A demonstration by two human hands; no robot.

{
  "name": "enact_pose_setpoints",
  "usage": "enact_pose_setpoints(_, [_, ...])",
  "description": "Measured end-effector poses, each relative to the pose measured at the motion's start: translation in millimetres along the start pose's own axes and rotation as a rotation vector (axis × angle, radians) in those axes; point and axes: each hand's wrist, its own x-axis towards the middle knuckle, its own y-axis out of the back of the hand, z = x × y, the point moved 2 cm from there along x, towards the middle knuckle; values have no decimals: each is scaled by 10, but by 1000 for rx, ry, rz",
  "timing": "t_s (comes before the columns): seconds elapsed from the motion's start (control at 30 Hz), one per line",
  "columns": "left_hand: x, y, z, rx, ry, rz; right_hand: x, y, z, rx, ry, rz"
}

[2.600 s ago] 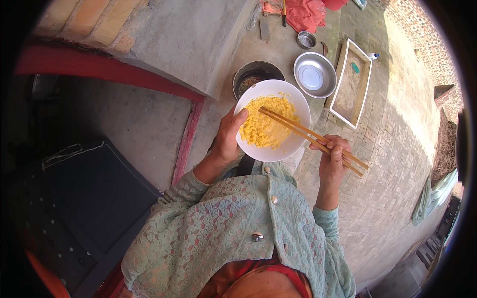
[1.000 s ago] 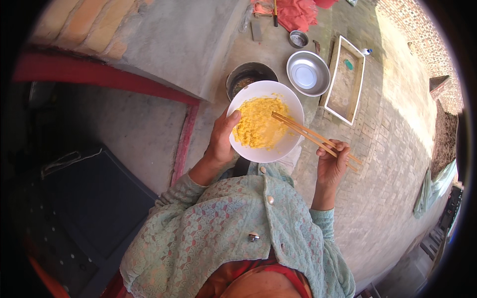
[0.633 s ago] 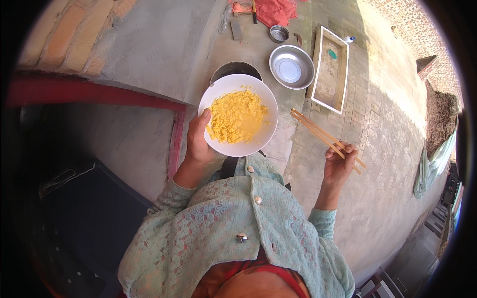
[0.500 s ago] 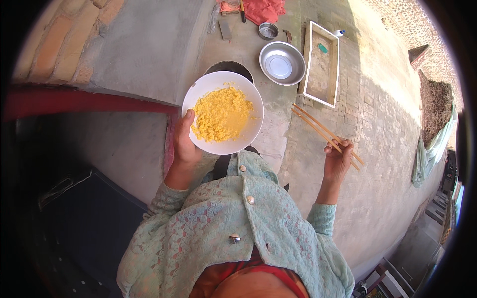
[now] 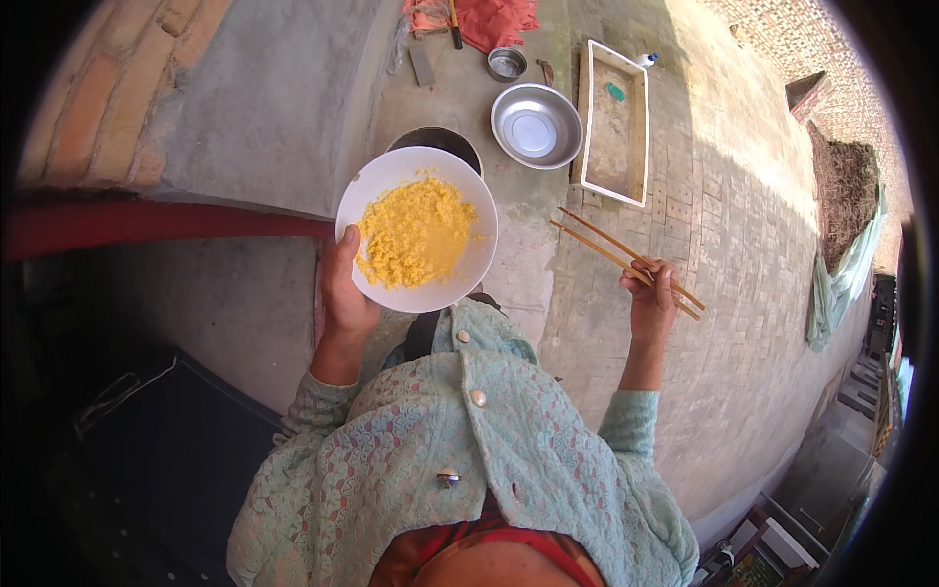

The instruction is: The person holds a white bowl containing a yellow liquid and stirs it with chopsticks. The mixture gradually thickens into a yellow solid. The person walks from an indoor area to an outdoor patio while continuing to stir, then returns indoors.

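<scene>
My left hand (image 5: pixel 349 290) grips the left rim of a white bowl (image 5: pixel 469 271), its thumb over the edge. Yellow crumbly food (image 5: pixel 416 235), moist in places, lies inside. Out to the right, my right hand (image 5: pixel 652 293) holds a pair of wooden chopsticks (image 5: pixel 603 242) near their back ends. Their tips point up and left, slightly apart, with nothing between them and well away from the bowl. Partly hidden behind the bowl is a dark round pot (image 5: pixel 437 140) on the ground.
Beyond the bowl, a wide metal basin (image 5: pixel 536 127) and a small metal bowl (image 5: pixel 507 65) sit on the concrete. A white-rimmed rectangular tray (image 5: pixel 643 147) lies right of them. A red-framed doorway (image 5: pixel 166 212) is at my left. Red cloth (image 5: pixel 496 22) lies farthest off.
The bowl has shifted slightly left and down in the view. My right hand has risen a little, and the chopsticks have spread wider apart. Ground objects appear shifted left.
</scene>
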Motion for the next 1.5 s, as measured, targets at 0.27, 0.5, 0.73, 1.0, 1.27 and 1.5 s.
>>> enact_pose_setpoints(0.27, [-8, 3, -11, 55, -14, 8, -34, -98, -24, 368, -10, -66])
enact_pose_setpoints(0.5, [-11, -59, -8, 40, 11, -45, -85, -608, -304, 442, 29, -299])
enact_pose_setpoints(0.73, [-15, -89, -26, 96, 4, -49, -125, -1251, -653, -97, 194, -512])
enact_pose_setpoints(1.0, [-30, -116, -53, 95, 4, -78, -174, -1495, -587, -303, 264, -522])
enact_pose_setpoints(1.27, [-24, -91, -67, 68, 6, -83, -358, -1633, -412, -208, 182, -671])
enact_pose_setpoints(1.5, [-31, -91, -70, 81, -2, -59, -175, -1288, -439, -99, 181, -411])
